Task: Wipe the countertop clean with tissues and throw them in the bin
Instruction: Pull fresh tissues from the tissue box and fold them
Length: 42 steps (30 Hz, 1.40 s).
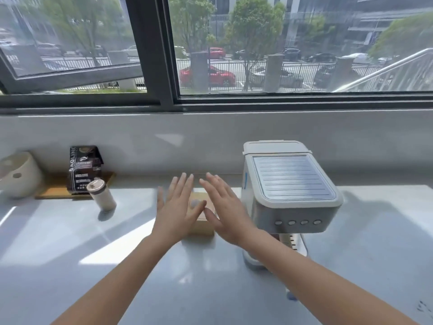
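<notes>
Tissues sit in a light wooden box (201, 225) on the pale grey worktop (70, 242), about the middle of the view and just left of a white coffee machine (293, 188); a pale rounded patch shows on the box top between the two thumbs, though it is too blurred to tell whether it is a tissue. Both hands hover over this box with bare forearms reaching in from the near edge. The left hand (178, 207) is flat and spread, fingers pointing to the far wall, holding nothing. The right hand (225, 207) is likewise spread and empty, angled slightly to the left, its thumb close to the left thumb above the box. Whether either palm touches the box cannot be told

Far left on the worktop stands a cream rounded vessel (18, 174), partly cut by the frame. Right of it a thin wooden tray (51, 191) carries a dark coffee bag (84, 168), upright against the far wall. Just in front of the bag stands a small cream tumbler (102, 195) with a brown lid. Sunlight falls in bright patches across the near-left worktop. Beyond the far wall a dark-framed window (152, 55) looks onto trees, a fence and parked cars
</notes>
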Each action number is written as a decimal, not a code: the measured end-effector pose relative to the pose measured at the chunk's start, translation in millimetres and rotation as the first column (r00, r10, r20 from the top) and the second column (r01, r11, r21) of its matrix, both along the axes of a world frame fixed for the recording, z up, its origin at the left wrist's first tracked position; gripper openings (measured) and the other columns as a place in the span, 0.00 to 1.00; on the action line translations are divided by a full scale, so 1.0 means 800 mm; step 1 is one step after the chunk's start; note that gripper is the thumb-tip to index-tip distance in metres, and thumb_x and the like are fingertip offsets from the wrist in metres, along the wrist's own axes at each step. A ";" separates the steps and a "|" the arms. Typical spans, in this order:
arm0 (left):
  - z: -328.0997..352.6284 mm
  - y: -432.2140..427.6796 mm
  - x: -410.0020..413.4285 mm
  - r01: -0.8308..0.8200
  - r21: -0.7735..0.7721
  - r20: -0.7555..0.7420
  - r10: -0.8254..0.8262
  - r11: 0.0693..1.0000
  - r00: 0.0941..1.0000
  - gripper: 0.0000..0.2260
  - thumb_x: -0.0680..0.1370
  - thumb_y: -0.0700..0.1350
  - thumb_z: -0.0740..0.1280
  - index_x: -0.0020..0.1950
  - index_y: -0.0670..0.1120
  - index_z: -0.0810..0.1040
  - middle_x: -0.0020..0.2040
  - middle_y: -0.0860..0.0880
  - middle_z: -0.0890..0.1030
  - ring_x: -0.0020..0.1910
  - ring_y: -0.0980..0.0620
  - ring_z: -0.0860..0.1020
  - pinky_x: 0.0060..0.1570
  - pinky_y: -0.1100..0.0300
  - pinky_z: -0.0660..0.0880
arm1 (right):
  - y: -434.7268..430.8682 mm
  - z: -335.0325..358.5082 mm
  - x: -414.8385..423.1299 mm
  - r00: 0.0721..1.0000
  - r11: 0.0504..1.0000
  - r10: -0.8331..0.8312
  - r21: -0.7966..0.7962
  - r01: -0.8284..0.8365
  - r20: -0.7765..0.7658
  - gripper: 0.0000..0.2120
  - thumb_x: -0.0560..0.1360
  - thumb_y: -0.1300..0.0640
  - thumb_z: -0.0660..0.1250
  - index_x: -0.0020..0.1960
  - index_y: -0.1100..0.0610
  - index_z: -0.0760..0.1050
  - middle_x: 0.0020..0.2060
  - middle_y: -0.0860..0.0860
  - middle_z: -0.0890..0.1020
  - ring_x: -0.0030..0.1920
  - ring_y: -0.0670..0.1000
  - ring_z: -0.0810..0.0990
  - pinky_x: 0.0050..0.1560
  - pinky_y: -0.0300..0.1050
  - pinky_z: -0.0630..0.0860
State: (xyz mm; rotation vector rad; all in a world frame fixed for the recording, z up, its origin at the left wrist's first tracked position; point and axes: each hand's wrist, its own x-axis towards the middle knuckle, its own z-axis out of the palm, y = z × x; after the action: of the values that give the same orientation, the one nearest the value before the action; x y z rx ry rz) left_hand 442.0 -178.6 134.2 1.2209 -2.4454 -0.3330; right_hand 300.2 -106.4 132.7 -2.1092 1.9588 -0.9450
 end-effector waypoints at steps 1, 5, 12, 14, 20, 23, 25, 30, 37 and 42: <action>-0.015 -0.020 0.009 -0.040 0.069 0.036 0.037 0.997 0.999 0.30 0.78 0.62 0.52 0.77 0.52 0.49 0.78 0.54 0.50 0.77 0.55 0.44 0.72 0.50 0.36 | -0.019 -0.011 0.004 0.999 0.998 -0.007 0.066 0.005 0.036 0.26 0.79 0.53 0.57 0.75 0.53 0.57 0.77 0.50 0.56 0.77 0.49 0.52 0.74 0.41 0.51; -0.068 -0.082 0.032 -0.031 0.416 -0.080 0.071 0.909 0.994 0.23 0.77 0.51 0.63 0.70 0.46 0.65 0.70 0.47 0.71 0.68 0.48 0.69 0.66 0.53 0.63 | -0.071 -0.060 0.003 0.971 0.917 -0.194 0.378 0.129 0.138 0.24 0.78 0.53 0.58 0.73 0.51 0.57 0.73 0.47 0.63 0.71 0.52 0.65 0.64 0.50 0.68; -0.121 -0.137 -0.004 -0.033 0.362 -0.097 0.073 0.932 0.993 0.18 0.74 0.48 0.66 0.64 0.49 0.74 0.62 0.51 0.78 0.58 0.51 0.76 0.60 0.54 0.68 | -0.120 -0.120 0.004 0.896 0.797 -0.437 0.496 0.344 0.080 0.21 0.75 0.51 0.61 0.68 0.50 0.65 0.63 0.49 0.73 0.63 0.53 0.70 0.55 0.51 0.74; -0.127 -0.145 -0.017 -0.040 0.256 -0.025 0.048 0.966 0.999 0.16 0.73 0.50 0.67 0.61 0.53 0.77 0.60 0.54 0.79 0.60 0.53 0.75 0.60 0.56 0.60 | -0.133 -0.124 0.000 0.881 0.789 -0.463 0.499 0.358 0.101 0.20 0.74 0.50 0.61 0.66 0.46 0.69 0.60 0.48 0.73 0.62 0.51 0.72 0.55 0.50 0.74; -0.143 -0.163 -0.028 -0.060 0.204 -0.083 0.078 0.977 0.993 0.05 0.72 0.52 0.67 0.43 0.57 0.83 0.51 0.57 0.81 0.54 0.52 0.76 0.56 0.56 0.58 | -0.152 -0.135 0.002 0.842 0.804 -0.514 0.436 0.405 0.165 0.08 0.73 0.47 0.65 0.48 0.46 0.80 0.50 0.44 0.75 0.48 0.51 0.78 0.44 0.45 0.70; -0.141 -0.168 -0.029 -0.040 0.213 -0.151 0.073 0.976 0.986 0.05 0.72 0.50 0.67 0.41 0.54 0.83 0.46 0.57 0.84 0.51 0.53 0.78 0.56 0.56 0.59 | -0.161 -0.131 -0.004 0.848 0.801 -0.508 0.442 0.403 0.147 0.07 0.74 0.49 0.64 0.47 0.48 0.80 0.50 0.45 0.78 0.49 0.50 0.78 0.45 0.44 0.71; -0.138 -0.169 -0.027 -0.028 0.212 -0.173 0.066 0.977 0.983 0.05 0.72 0.49 0.67 0.42 0.53 0.83 0.43 0.55 0.85 0.48 0.52 0.79 0.57 0.56 0.62 | -0.163 -0.125 -0.010 0.856 0.798 -0.501 0.453 0.399 0.129 0.06 0.74 0.50 0.64 0.46 0.48 0.79 0.48 0.45 0.81 0.49 0.50 0.78 0.45 0.44 0.70; -0.112 -0.163 -0.031 0.011 0.269 -0.326 0.080 0.963 0.942 0.06 0.75 0.46 0.64 0.44 0.50 0.81 0.41 0.52 0.85 0.45 0.47 0.80 0.47 0.56 0.70 | -0.161 -0.101 -0.012 0.853 0.861 -0.471 0.328 0.389 0.223 0.04 0.75 0.53 0.62 0.44 0.50 0.76 0.42 0.46 0.82 0.46 0.51 0.79 0.45 0.47 0.74; -0.024 -0.174 -0.038 0.145 0.214 -0.624 0.021 0.966 0.781 0.07 0.77 0.45 0.64 0.38 0.49 0.75 0.31 0.55 0.76 0.32 0.59 0.72 0.33 0.65 0.67 | -0.175 -0.023 -0.014 0.793 0.937 -0.308 0.024 0.348 0.526 0.07 0.77 0.56 0.62 0.41 0.51 0.75 0.32 0.42 0.76 0.35 0.43 0.73 0.36 0.39 0.69; 0.011 -0.198 -0.022 0.379 0.575 -0.672 0.153 0.725 0.725 0.09 0.74 0.45 0.67 0.46 0.39 0.80 0.39 0.46 0.79 0.36 0.52 0.76 0.35 0.60 0.71 | -0.177 0.005 -0.020 0.663 0.954 -0.283 0.131 0.269 0.693 0.10 0.77 0.59 0.62 0.38 0.59 0.75 0.30 0.48 0.71 0.32 0.47 0.67 0.33 0.40 0.64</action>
State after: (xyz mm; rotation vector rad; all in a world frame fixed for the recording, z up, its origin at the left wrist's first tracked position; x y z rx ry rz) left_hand 424.1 -336.9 142.8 0.8976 -1.7367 -1.5555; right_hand 283.8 -248.0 136.6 -1.1311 1.8322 -1.4982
